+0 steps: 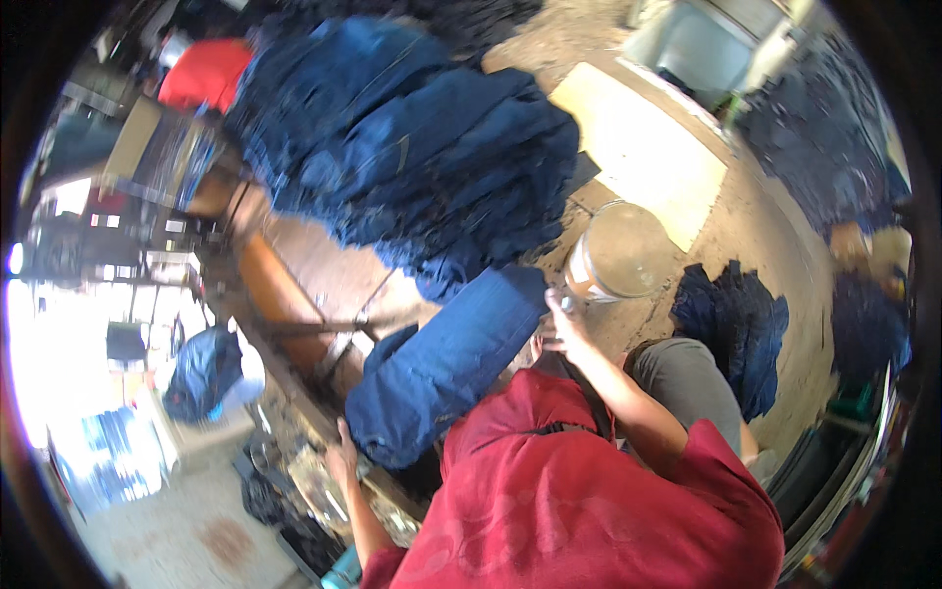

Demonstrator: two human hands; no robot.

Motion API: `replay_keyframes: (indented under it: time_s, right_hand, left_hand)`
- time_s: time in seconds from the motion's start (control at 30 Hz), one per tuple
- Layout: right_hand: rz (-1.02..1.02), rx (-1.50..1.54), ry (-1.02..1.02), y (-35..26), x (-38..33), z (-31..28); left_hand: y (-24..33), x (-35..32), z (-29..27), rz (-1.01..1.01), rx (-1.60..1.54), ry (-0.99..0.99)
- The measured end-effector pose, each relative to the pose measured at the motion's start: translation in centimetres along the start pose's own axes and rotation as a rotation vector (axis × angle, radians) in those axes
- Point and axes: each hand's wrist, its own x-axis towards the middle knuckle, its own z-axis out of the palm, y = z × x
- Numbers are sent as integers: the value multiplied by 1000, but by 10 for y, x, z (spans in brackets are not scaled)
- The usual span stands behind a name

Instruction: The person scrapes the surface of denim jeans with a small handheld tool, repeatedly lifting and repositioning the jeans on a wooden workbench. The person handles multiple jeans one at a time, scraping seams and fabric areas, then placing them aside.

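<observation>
Wooden workbench (324,275) carries a heap of blue jeans (412,137); nearer, a folded pair of jeans (442,368) runs lengthwise between both hands, left hand (343,456) closed on its near end, right hand (561,324) gripping its far end

Bare dirt floor (775,245) with a pale flat board (643,147) lying on it. Wooden workbench (294,285) runs diagonally, bright daylight washing in from the left side. Cluttered shelving (118,245) at left.

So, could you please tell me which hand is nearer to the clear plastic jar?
Right. The right hand sits beside the clear plastic jar; the left hand is far off, at the folded denim bundle's lower end.
</observation>
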Motion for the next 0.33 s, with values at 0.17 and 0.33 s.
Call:
replay_keyframes:
  time_s: [0.17,0.33]
  right_hand:
    - [-149,65,238,9,55,71]
    - [-416,-158,466,-40,94,31]
  left_hand:
    - [2,71,38,272,-444,-172]
    - [32,68,60,397,-512,328]
